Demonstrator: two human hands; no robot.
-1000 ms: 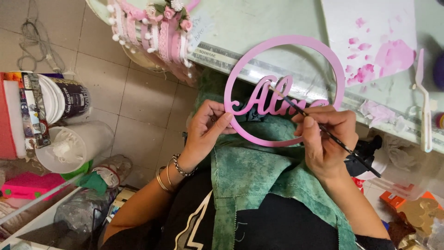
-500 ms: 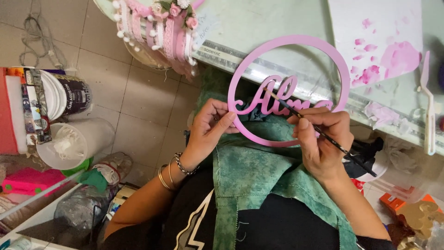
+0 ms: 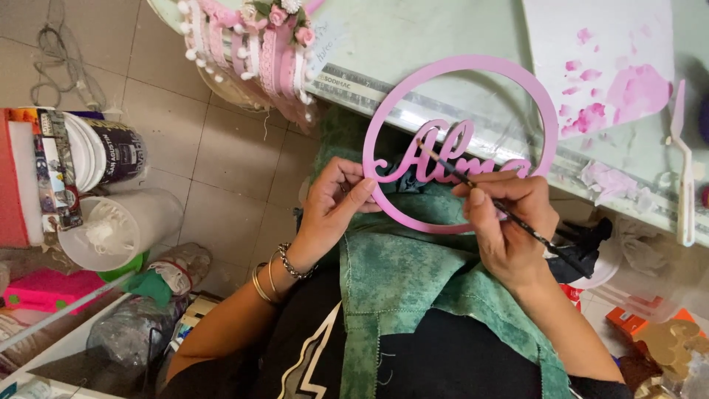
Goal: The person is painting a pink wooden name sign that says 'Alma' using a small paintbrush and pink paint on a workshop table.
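From the head camera, looking down over your lap, your left hand (image 3: 336, 207) pinches the lower left of the pink ring (image 3: 461, 144), thumb on the front face and fingers curled behind. That grip keeps the piece tilted up toward you and steady while leaving its painted front untouched. The ring hangs in the air above your green apron (image 3: 413, 295), its upper part over the edge of the pale green table (image 3: 413, 37), so it is not resting flat on anything. The cursive lettering (image 3: 443, 159) spans its middle.

Your right hand (image 3: 509, 229) is closed around a thin paintbrush (image 3: 509, 210) in a pen-like hold. The dark handle runs back toward the lower right, and the tip lies on the lettering near its middle. The low grip looks chosen for fine control, and the hand sits just below the ring's lower right so the fingers stay off the letters.

On the table beyond, to the right, a white sheet (image 3: 591, 44) carries pink paint smears and a white spatula (image 3: 683, 170) lies beside it, both near your brush hand. At the upper left, a ribbon-wrapped pink and white decoration (image 3: 255, 44) hangs over the table edge. White buckets (image 3: 111, 192) stand on the tiled floor (image 3: 221, 170) to your left, well apart from the work.
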